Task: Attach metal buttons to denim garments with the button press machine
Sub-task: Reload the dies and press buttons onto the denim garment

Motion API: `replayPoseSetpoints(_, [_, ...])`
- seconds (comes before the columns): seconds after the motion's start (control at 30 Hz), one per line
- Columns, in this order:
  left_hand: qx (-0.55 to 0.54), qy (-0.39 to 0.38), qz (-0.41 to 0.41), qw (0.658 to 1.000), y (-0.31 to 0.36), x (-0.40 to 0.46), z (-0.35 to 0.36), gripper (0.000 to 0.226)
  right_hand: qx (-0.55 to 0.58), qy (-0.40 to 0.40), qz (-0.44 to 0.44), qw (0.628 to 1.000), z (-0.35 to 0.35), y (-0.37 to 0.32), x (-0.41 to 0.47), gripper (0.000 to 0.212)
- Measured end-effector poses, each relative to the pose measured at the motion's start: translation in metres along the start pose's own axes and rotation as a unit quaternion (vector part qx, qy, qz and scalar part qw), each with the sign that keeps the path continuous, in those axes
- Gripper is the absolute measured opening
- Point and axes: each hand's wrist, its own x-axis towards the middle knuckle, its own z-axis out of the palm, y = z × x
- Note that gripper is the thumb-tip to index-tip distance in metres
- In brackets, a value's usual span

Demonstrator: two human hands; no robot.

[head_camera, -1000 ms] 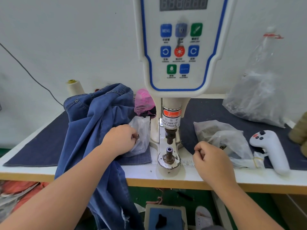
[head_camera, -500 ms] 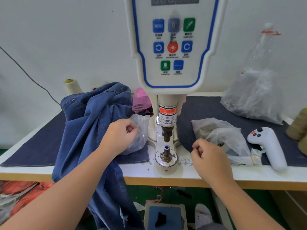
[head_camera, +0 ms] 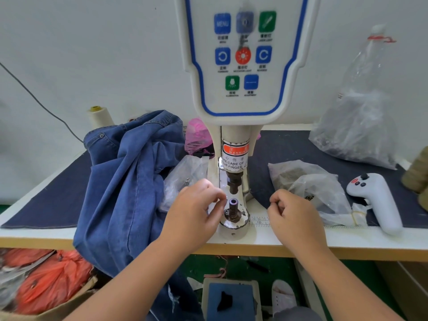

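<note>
The white button press machine (head_camera: 243, 66) stands at the middle of the table. Its dark lower die (head_camera: 233, 205) sits under the upper punch (head_camera: 234, 184). My left hand (head_camera: 194, 214) is just left of the lower die, thumb and forefinger pinched together as on a small button part, which is too small to make out. My right hand (head_camera: 294, 216) hovers right of the die with its fingers curled and thumb against forefinger; nothing shows in it. A blue denim garment (head_camera: 122, 181) is heaped on the left and hangs over the table's front edge.
A clear bag (head_camera: 183, 179) lies left of the machine and two more clear bags (head_camera: 308, 181) lie right of it. A white handheld controller (head_camera: 375, 200), a large plastic bag (head_camera: 361, 126), a thread cone (head_camera: 98, 117) and a pink bag (head_camera: 196, 135) are on the table. A foot pedal (head_camera: 231, 300) is below.
My left hand has left the clear bag and moved right to the lower die. My right hand has stayed about where it was, right of the die.
</note>
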Motion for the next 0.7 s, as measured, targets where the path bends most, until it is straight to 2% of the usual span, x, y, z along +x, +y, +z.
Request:
replayPoseSetpoints(0.3, [-0.04, 0.032, -0.014, 0.999, 0.0081, 0.0003, 0.0059, 0.004, -0.004, -0.003, 0.006, 1.0, -0.001, -0.0011, 0.0006, 0.008])
replayPoseSetpoints(0.7, [-0.015, 0.048, 0.009, 0.999, 0.0095, -0.0048, 0.0055, 0.008, -0.003, 0.002, 0.002, 1.0, -0.0006, -0.0007, 0.0005, 0.009])
